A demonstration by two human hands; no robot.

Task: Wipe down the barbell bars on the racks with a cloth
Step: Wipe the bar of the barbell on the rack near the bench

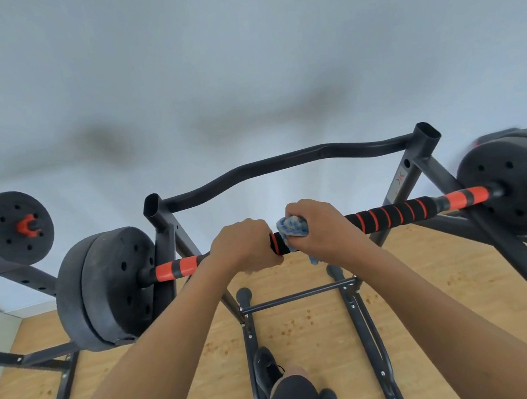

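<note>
The bar (392, 216) lay across a black rack (426, 164), running from low left to high right, with foam grip in black and orange bands. The left hand (244, 246) gripped the bar near its middle, fingers clamped round the foam. Just right of it, the right hand (323, 229) held one blue-and-white cloth (292, 227) against the bar. Its fingers were curled tight over the cloth, a bunch of which showed between the two hands while a corner hung below the bar.

The rack had two uprights with open tube tops, joined on the far side by one wavy crossbar (284, 162). That crossbar stood beyond the bar, clear of the hands. A thin rail (297, 297) linked the rack's two floor legs below.

Black plates closed each end of the bar: a left stack (103, 288) of what looked like two discs, and a right plate (518, 181), with more blurred black behind it that I could not make out. At the far left, one end of a second barbell (10, 227) showed, with a red collar, on another stand.

One black shoe (265, 369) stood on the wooden floor (316, 323) between the legs. A pale wall (242, 56) filled the far side.
</note>
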